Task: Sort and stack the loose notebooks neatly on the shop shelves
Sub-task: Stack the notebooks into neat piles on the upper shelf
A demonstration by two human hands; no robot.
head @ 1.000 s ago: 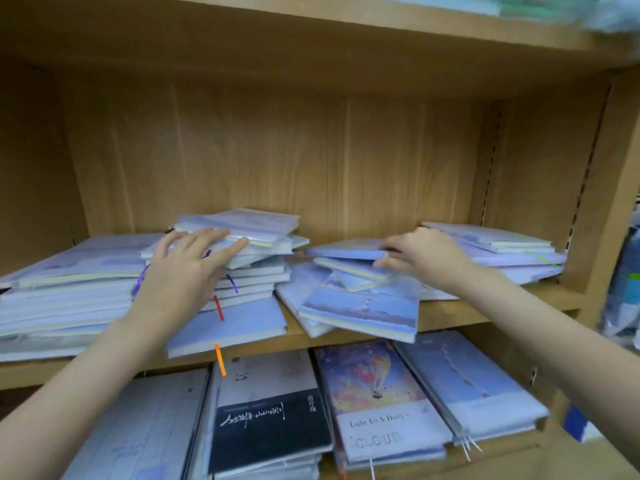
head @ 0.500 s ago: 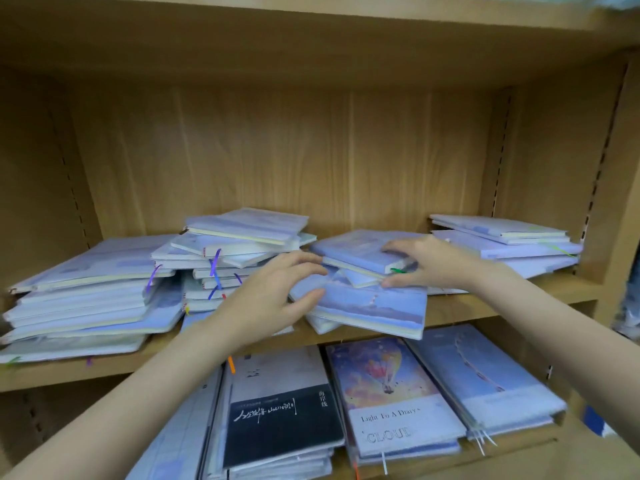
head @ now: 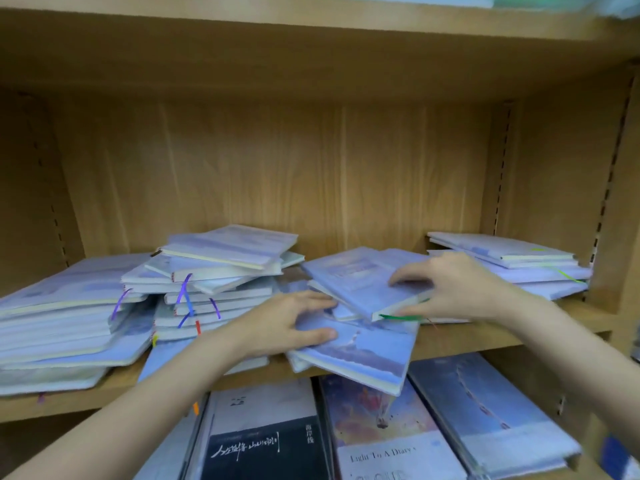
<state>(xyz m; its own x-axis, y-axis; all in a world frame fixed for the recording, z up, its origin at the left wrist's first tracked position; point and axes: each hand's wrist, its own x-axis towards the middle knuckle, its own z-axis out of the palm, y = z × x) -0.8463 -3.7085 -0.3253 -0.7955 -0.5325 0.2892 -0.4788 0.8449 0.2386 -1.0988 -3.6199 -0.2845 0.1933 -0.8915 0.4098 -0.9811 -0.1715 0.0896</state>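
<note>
1. Starting at the left end of the wooden shelf (head: 450, 337), a wide left stack (head: 65, 313) of pale blue notebooks lies flat, its lower covers reaching out to the shelf's front edge.
2. Just right of it, touching, a leaning middle stack (head: 221, 275) sits crooked, corners jutting at different angles and coloured ribbon markers hanging down its front.
3. Right of that stack, the left hand (head: 287, 323) rests with fingers fairly straight and thumb spread on a low notebook (head: 367, 355) whose front corner sticks out past the shelf's front edge, over the row below.
4. Lying tilted on that one, an upper notebook (head: 360, 282) is gripped at its right edge by the right hand (head: 453, 285), fingers on the cover and thumb under the edge; a green ribbon (head: 401, 317) trails from beneath it.
5. Farther right, near the shelf's side wall, a short right stack (head: 512, 261) lies well back from the front edge, leaving bare shelf board in front of it.
6. Above every stack there is tall open room up to the next board.
7. Below the shelf, a lower row (head: 388, 441) of larger notebooks lies cover-up.
</note>
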